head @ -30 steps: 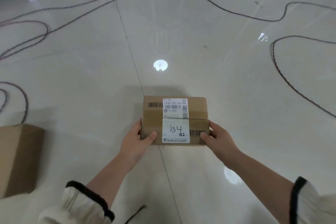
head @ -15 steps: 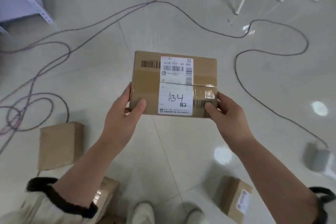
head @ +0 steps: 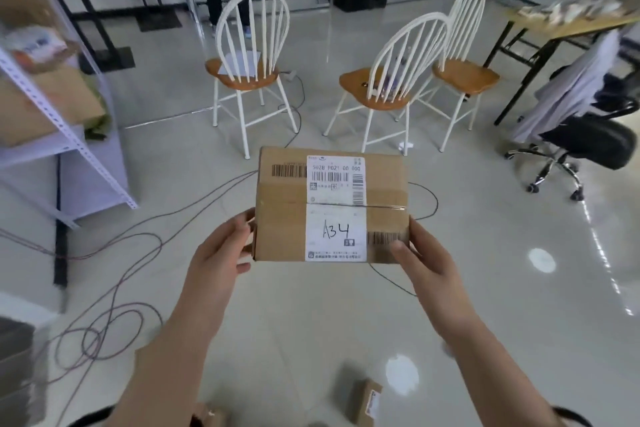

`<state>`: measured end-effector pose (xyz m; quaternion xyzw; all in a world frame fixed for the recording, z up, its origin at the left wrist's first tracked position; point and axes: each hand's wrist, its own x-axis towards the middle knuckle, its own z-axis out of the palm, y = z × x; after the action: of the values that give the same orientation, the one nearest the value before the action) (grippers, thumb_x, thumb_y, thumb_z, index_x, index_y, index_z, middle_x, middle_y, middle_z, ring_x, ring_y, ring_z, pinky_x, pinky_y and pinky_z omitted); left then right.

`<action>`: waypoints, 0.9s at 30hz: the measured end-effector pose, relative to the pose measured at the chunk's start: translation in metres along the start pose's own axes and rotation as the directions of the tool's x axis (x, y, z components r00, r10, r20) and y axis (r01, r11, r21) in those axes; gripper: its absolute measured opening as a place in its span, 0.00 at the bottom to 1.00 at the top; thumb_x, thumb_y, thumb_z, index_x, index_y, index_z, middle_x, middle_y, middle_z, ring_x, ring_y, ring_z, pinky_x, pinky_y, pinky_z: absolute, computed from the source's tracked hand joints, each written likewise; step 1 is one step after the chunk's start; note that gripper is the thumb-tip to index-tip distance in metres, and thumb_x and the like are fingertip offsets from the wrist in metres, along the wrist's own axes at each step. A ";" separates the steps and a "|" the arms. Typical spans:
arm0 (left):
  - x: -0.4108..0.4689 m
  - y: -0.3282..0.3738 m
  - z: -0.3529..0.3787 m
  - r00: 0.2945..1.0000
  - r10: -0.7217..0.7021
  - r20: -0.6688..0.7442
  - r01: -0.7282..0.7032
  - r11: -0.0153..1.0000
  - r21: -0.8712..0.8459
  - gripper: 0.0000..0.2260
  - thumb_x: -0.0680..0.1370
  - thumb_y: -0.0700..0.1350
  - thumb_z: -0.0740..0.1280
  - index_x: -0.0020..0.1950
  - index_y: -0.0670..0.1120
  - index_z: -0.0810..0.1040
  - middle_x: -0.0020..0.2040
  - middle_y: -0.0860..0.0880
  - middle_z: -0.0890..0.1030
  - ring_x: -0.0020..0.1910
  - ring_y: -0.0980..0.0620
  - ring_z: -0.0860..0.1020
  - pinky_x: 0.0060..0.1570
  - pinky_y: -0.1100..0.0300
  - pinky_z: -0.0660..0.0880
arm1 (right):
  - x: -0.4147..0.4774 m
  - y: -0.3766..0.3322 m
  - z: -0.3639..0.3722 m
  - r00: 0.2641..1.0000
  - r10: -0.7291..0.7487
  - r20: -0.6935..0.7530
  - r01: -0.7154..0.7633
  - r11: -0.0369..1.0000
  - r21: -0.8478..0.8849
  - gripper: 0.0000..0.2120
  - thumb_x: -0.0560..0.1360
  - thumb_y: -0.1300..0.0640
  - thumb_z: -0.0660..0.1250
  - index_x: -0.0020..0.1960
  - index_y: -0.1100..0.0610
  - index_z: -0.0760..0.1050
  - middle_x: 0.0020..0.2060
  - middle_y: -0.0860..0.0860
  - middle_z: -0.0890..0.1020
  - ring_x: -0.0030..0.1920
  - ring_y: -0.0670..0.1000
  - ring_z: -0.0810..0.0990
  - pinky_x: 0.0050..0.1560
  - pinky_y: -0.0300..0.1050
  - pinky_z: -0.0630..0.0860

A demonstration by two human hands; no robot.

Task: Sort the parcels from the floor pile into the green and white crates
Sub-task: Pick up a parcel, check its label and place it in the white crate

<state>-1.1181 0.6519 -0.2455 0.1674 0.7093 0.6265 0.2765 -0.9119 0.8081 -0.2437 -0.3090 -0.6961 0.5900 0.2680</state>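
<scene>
1. Cardboard fills the gap between the two hands: a brown parcel [head: 280, 218] is held in the air, well above the floor [head: 311, 322], its labelled face turned up toward the camera.
2. The left hand [head: 216, 260] holds the parcel's lower left edge. Its fingers are curled against the side and its thumb sits near the bottom corner.
3. The right hand [head: 429, 263] holds the lower right corner. Its thumb presses on the top face over a printed barcode, and its fingers wrap behind.
4. A white label [head: 335, 236] runs down the middle of the parcel, with "A34" handwritten on its lower half.
5. Below, a small parcel [head: 367, 402] lies on the floor between the forearms.
6. Thin cables [head: 114, 322] loop across the floor at the left.
7. Beyond the parcel stand three white spindle-back chairs [head: 247, 73] with wooden seats. A metal shelf [head: 69, 149] stands at the left and a black office chair [head: 585, 135] at the right.
</scene>
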 end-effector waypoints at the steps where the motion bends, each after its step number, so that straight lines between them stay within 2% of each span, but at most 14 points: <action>1: -0.006 0.014 0.002 1.000 0.024 0.008 -0.024 1.000 -0.003 0.13 0.79 0.49 0.63 0.47 0.67 0.81 0.47 0.62 0.83 0.43 0.62 0.81 0.49 0.54 0.74 | 0.000 -0.013 -0.007 1.000 -0.026 -0.017 0.026 1.000 -0.005 0.19 0.79 0.63 0.61 0.68 0.49 0.71 0.56 0.45 0.82 0.59 0.44 0.79 0.58 0.37 0.75; 3: -0.016 0.031 0.005 0.998 0.051 0.022 -0.050 0.999 -0.017 0.12 0.79 0.47 0.64 0.51 0.65 0.80 0.48 0.60 0.84 0.46 0.61 0.81 0.48 0.55 0.73 | -0.005 -0.031 -0.019 0.997 -0.060 -0.039 0.061 0.998 0.002 0.19 0.79 0.62 0.61 0.68 0.48 0.71 0.55 0.50 0.82 0.56 0.51 0.79 0.58 0.46 0.76; 6: -0.029 0.049 0.011 0.996 0.063 0.066 -0.062 0.998 -0.018 0.11 0.78 0.47 0.65 0.52 0.64 0.80 0.49 0.60 0.84 0.49 0.59 0.81 0.48 0.56 0.74 | -0.013 -0.046 -0.034 0.993 -0.110 -0.047 0.110 0.994 -0.004 0.20 0.79 0.63 0.61 0.69 0.49 0.70 0.57 0.41 0.81 0.59 0.40 0.78 0.56 0.30 0.73; 7: -0.033 0.056 0.013 0.994 0.087 0.070 -0.086 0.996 -0.022 0.11 0.78 0.47 0.65 0.51 0.65 0.80 0.49 0.60 0.83 0.49 0.59 0.81 0.48 0.56 0.74 | -0.015 -0.051 -0.039 0.991 -0.129 -0.034 0.128 0.992 -0.018 0.20 0.79 0.62 0.61 0.69 0.48 0.70 0.58 0.41 0.81 0.60 0.40 0.77 0.56 0.28 0.71; 10: -0.040 0.073 0.019 0.984 0.168 0.053 -0.165 0.985 -0.051 0.14 0.78 0.47 0.65 0.47 0.69 0.80 0.49 0.63 0.83 0.50 0.60 0.80 0.47 0.57 0.74 | -0.019 -0.068 -0.055 0.984 -0.174 0.023 0.175 0.983 -0.047 0.22 0.79 0.61 0.61 0.69 0.44 0.68 0.59 0.42 0.80 0.62 0.42 0.77 0.61 0.35 0.70; 12: -0.043 0.083 0.025 0.973 0.220 0.065 -0.216 0.974 -0.062 0.16 0.79 0.46 0.64 0.45 0.71 0.79 0.49 0.65 0.82 0.49 0.62 0.80 0.46 0.58 0.74 | -0.025 -0.080 -0.063 0.975 -0.223 0.014 0.224 0.972 -0.065 0.22 0.79 0.60 0.62 0.66 0.39 0.70 0.58 0.41 0.81 0.60 0.40 0.77 0.56 0.28 0.71; 17: -0.052 0.103 0.035 0.932 0.331 0.147 -0.322 0.943 -0.080 0.18 0.79 0.47 0.63 0.45 0.75 0.77 0.50 0.68 0.81 0.49 0.64 0.79 0.44 0.58 0.74 | -0.053 -0.101 -0.072 0.959 -0.268 -0.088 0.261 0.962 -0.083 0.20 0.75 0.55 0.65 0.60 0.32 0.73 0.55 0.38 0.82 0.56 0.38 0.79 0.50 0.23 0.71; 20: -0.053 0.116 0.037 0.914 0.341 0.218 -0.326 0.940 -0.103 0.17 0.79 0.47 0.64 0.44 0.73 0.78 0.50 0.69 0.81 0.50 0.65 0.79 0.45 0.58 0.74 | -0.068 -0.110 -0.074 0.951 -0.260 -0.166 0.250 0.965 -0.077 0.21 0.74 0.55 0.65 0.65 0.39 0.71 0.54 0.39 0.82 0.56 0.38 0.79 0.50 0.24 0.71; 22: -0.051 0.123 0.037 0.907 0.327 0.265 -0.307 0.945 -0.117 0.16 0.79 0.47 0.64 0.43 0.72 0.79 0.49 0.69 0.80 0.47 0.67 0.79 0.45 0.58 0.74 | -0.078 -0.116 -0.072 0.945 -0.239 -0.222 0.230 0.971 -0.067 0.23 0.74 0.54 0.65 0.68 0.43 0.69 0.54 0.40 0.82 0.57 0.39 0.79 0.50 0.25 0.71; 25: -0.051 0.138 0.043 0.881 0.319 0.349 -0.293 0.948 -0.127 0.17 0.78 0.48 0.64 0.42 0.72 0.79 0.47 0.69 0.81 0.45 0.68 0.79 0.44 0.57 0.74 | -0.098 -0.125 -0.072 0.920 -0.231 -0.318 0.209 0.973 -0.101 0.21 0.77 0.57 0.65 0.62 0.34 0.71 0.53 0.39 0.83 0.56 0.38 0.79 0.50 0.24 0.71; 27: -0.053 0.143 0.050 0.859 0.329 0.392 -0.296 0.944 -0.143 0.16 0.78 0.48 0.64 0.41 0.71 0.79 0.45 0.69 0.81 0.44 0.67 0.80 0.44 0.57 0.74 | -0.115 -0.133 -0.073 0.906 -0.214 -0.365 0.180 0.976 -0.126 0.21 0.77 0.57 0.64 0.61 0.32 0.71 0.53 0.38 0.82 0.57 0.37 0.79 0.52 0.26 0.71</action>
<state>-1.0610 0.6837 -0.0981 0.3974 0.5736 0.6407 0.3202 -0.7973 0.7552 -0.1021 -0.3562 -0.6850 0.4579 0.4407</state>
